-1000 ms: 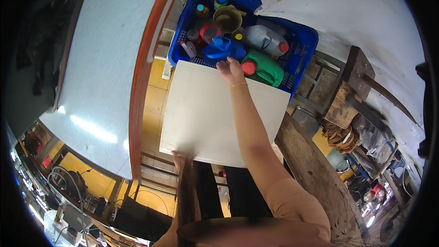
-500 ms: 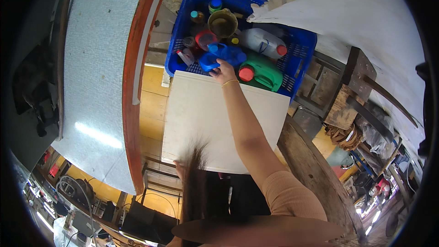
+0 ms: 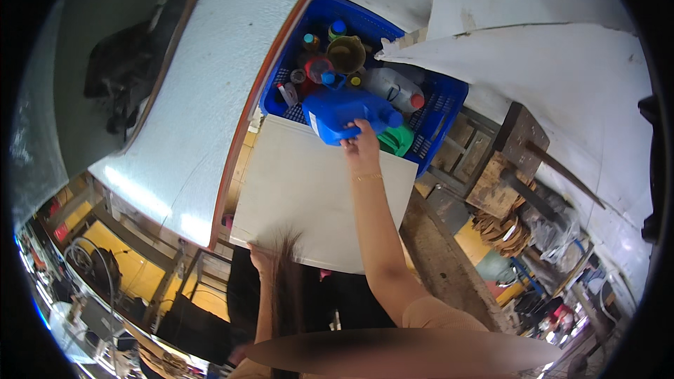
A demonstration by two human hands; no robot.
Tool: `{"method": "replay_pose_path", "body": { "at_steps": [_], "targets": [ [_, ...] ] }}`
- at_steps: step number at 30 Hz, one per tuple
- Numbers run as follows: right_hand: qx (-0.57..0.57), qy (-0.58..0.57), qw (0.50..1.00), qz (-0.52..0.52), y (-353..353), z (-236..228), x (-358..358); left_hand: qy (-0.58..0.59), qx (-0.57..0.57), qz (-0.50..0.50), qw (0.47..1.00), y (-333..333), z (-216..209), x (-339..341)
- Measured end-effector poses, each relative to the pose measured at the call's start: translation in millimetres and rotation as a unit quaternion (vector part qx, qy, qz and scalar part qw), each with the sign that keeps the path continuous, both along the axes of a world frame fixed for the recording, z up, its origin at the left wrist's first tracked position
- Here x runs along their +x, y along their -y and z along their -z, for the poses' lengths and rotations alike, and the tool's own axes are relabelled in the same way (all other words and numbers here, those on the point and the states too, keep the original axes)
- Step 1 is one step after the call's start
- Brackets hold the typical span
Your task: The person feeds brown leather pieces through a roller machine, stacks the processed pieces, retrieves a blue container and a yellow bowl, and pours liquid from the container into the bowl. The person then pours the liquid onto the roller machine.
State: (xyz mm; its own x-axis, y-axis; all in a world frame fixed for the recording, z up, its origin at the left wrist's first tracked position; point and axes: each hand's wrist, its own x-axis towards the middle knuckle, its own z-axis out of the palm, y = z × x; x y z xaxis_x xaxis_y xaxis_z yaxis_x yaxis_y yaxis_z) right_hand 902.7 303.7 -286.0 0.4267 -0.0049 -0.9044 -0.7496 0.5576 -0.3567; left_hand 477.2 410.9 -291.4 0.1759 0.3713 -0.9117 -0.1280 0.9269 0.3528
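Note:
My right hand (image 3: 361,142) is closed on the handle of a blue plastic jug (image 3: 342,111), which lies tilted over the near edge of a blue basket (image 3: 449,109). Below it, a cream board (image 3: 319,200) spans from the basket toward my body. At the board's near left corner, my left hand (image 3: 262,260) grips its edge, partly hidden by hanging hair. In the basket behind the jug are a clear jug (image 3: 394,85) with a red cap, a green jug (image 3: 398,140) mostly covered, a brownish tub (image 3: 345,54) and several small bottles.
A pale tabletop (image 3: 186,98) with a reddish-brown edge runs along the left. At right are a wooden plank (image 3: 449,260), a wooden block (image 3: 498,181) and a metal frame (image 3: 460,144). White sheeting (image 3: 540,63) with a torn edge hangs beside the basket.
My right hand has drawn the blue jug up and toward me, out over the basket's near rim, covering most of the green jug. The view has turned, and more of my left hand shows.

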Motion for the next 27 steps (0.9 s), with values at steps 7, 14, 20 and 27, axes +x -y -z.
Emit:
{"method": "replay_pose_path", "body": {
  "at_steps": [7, 14, 20, 27],
  "targets": [
    [-0.01, 0.121, 0.992, -0.024, 86.3, -168.4, -11.7, -0.015, 0.148, 0.0, 0.989, 3.9, 13.9, -7.5],
    [-0.19, 0.196, 0.953, -0.132, 145.0, -282.9, -31.3, 0.054, 0.038, -0.107, 0.992, 4.4, 38.8, 104.2],
    [-0.279, 0.169, 0.934, -0.149, 186.4, -285.9, -48.5, -0.036, 0.029, -0.244, 0.969, 44.4, 72.8, 170.9],
    [-0.272, 0.135, 0.941, -0.152, 208.8, -268.5, -66.1, 0.036, 0.011, -0.248, 0.968, 77.3, 110.0, 153.9]
  ]
}}
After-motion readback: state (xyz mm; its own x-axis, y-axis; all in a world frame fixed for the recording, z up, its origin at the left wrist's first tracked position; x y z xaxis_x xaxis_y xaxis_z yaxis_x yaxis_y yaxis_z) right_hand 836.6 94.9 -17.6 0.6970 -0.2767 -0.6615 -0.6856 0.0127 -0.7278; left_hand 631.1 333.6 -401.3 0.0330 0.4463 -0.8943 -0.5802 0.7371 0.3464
